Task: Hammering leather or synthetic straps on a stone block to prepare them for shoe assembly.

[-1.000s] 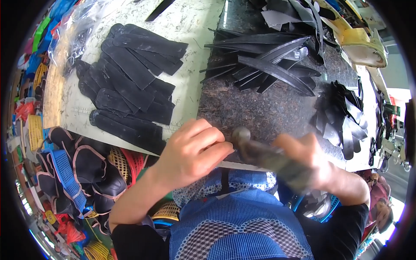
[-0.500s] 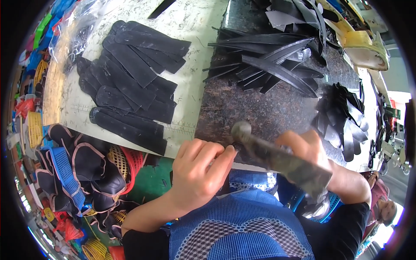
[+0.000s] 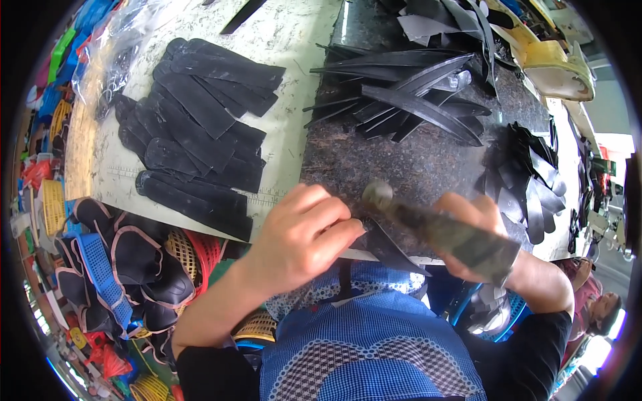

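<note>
Just above a black strip (image 3: 393,251) at the near edge of the surface (image 3: 381,157), the right hand (image 3: 470,212) clasps a hammer (image 3: 451,234).
Fingers curled, the left hand (image 3: 302,232) is at the strip's far end; whether its grip pinches it cannot be told.

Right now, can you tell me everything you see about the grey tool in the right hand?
The tool looks like a worn hammer, probably metal, mottled grey-brown and slightly blurred. It has a rounded knob at one end and a broad, squared block at the other. The right hand grips it; any handle is hidden. It slants, knob toward the upper left, over the dark slab. I can't tell whether it touches the black strip.
</note>
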A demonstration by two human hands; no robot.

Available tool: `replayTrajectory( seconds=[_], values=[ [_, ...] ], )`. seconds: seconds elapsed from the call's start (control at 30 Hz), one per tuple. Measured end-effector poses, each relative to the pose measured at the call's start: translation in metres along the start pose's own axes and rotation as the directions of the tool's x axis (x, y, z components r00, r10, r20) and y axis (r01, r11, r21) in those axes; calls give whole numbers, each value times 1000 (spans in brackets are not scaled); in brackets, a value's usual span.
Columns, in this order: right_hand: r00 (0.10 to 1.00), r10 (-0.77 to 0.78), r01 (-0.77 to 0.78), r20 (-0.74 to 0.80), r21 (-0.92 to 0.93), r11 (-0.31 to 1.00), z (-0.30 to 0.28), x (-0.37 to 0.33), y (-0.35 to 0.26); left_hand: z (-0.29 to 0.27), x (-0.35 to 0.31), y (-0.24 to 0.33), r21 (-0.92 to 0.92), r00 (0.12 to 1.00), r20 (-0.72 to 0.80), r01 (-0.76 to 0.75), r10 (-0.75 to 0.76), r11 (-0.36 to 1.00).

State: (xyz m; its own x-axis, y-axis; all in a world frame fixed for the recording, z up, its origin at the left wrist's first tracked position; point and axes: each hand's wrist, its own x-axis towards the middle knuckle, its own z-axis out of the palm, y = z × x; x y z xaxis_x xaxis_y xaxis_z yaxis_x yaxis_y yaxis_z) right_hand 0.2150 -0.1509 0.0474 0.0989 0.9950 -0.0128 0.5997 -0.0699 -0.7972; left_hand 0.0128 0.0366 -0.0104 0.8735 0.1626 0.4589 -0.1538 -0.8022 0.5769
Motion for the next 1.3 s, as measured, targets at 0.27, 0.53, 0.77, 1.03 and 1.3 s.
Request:
replayTrajectory(
  seconds=[0.27,0.53,0.77,1.03,1.3],
  values=[
    [999,22,-21,23,-64,998,5,-1,0,9,-10,18,-11,992,-78,103,-104,995],
    [998,-25,30,64,-76,997,-2,11,-5,14,-17,27,52,971,-146,198,-189,979],
    [995,-44,55,90,-122,991,2,10,-6,17,-21,32,212,968,-195,196,-156,957],
    [999,-21,23,27,-92,995,-3,8,-10,13,-14,18,24,989,-97,110,-108,994],
    [998,-7,13,56,-113,994,7,-2,2,17,-16,30,199,981,-166,132,-99,971]
  ],
)
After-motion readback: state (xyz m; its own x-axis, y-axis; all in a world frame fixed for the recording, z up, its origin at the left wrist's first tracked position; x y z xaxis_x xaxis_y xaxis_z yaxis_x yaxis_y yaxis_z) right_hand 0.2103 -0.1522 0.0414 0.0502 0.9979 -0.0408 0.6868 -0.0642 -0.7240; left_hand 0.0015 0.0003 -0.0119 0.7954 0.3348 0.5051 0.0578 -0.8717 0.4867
